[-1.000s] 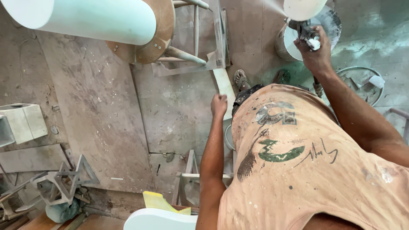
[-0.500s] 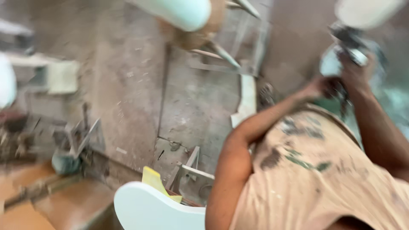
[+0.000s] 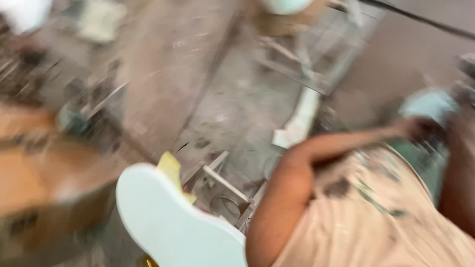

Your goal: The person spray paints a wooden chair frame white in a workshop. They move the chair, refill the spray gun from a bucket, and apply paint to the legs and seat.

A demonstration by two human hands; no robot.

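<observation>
A pale blue-white rounded object (image 3: 429, 105) is seen at the right of the view, just beyond the left hand (image 3: 414, 129), which is stretched out toward it from a bent elbow. Whether the hand touches or grips the object cannot be told, since the whole picture is smeared by motion; the fingers are lost in the blur. The right hand is not made out: only a dark forearm (image 3: 457, 188) is seen along the right edge, and its end is blurred out near the top corner.

A stained beige shirt (image 3: 366, 217) fills the lower right. A smooth white curved panel (image 3: 173, 222) is seen at the bottom centre, with a yellow piece (image 3: 171, 170) just behind its upper edge. Thin metal bars of a frame (image 3: 225, 183) lie on the dusty grey floor (image 3: 168, 79) beside the panel. A pale narrow strip (image 3: 299, 121) lies on the floor near the elbow. Orange-brown shapes at the left are too blurred to be identified.
</observation>
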